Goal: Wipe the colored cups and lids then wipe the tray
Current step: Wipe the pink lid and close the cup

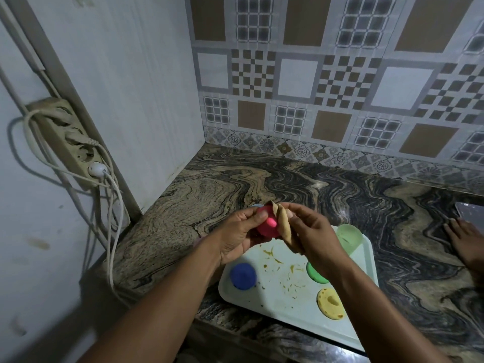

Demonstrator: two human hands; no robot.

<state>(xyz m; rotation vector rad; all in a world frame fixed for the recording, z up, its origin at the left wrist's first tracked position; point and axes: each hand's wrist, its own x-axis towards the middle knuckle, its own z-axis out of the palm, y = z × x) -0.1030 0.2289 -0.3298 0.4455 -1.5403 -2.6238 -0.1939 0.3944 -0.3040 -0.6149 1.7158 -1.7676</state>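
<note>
My left hand [237, 233] holds a pink lid [267, 226] with a small knob above the far end of a pale tray [277, 297]. My right hand [311, 229] presses a tan cloth [285, 226] against the lid's right edge. The tray is smeared with brownish-yellow stains. On it lie a blue lid [242, 275], a green lid [315, 272] partly behind my right forearm, a stained yellow lid [330, 303] and a pale green cup [349, 238] at the far right corner. A bit of a light blue object [256, 205] peeks out behind my left fingers.
The tray sits on a dark marbled counter [314, 184] in a corner, tiled wall behind. A power strip [70, 142] with cables hangs on the left wall. Another person's hand [466, 244] rests on the counter at the right, near a shiny object [470, 212].
</note>
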